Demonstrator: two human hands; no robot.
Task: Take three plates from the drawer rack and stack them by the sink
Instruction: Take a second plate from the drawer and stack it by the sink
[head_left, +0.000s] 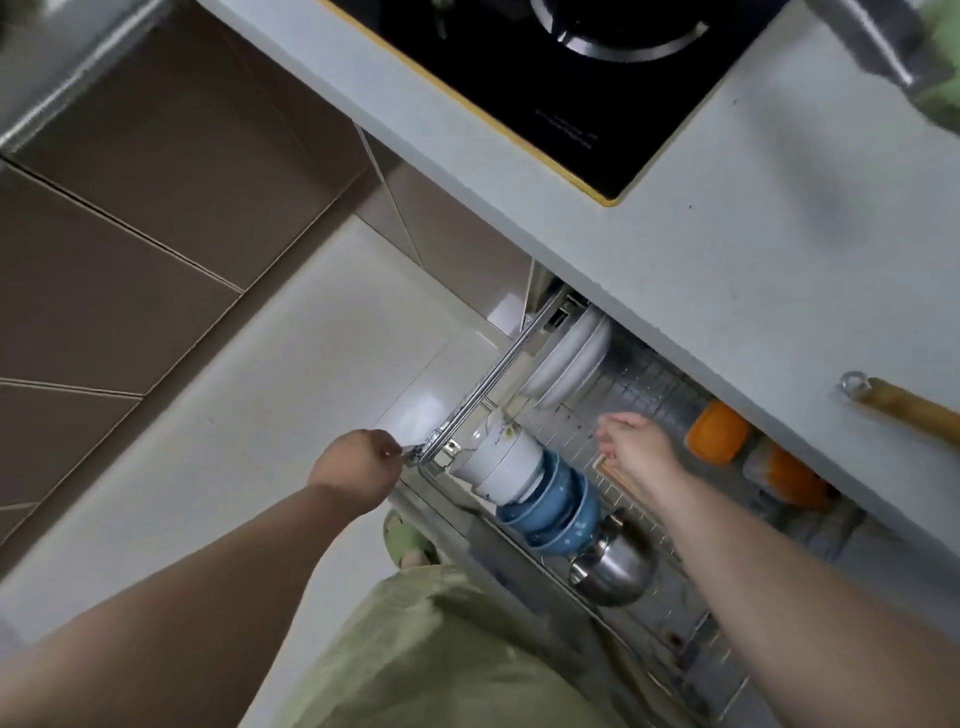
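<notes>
White plates (571, 358) stand on edge at the far end of the pulled-out wire drawer rack (488, 379), under the counter edge. My left hand (358, 470) is closed on the rack's front corner rail. My right hand (634, 441) hovers over the middle of the rack with fingers apart, holding nothing, a short way from the plates. Part of the plates is hidden beneath the counter.
Stacked white bowls (506, 460), blue bowls (556, 506) and a steel pot (615, 566) lie in the rack. Orange containers (719, 431) sit at its right. Above are the pale counter (727, 249), a black cooktop (597, 67) and a wooden handle (909, 405).
</notes>
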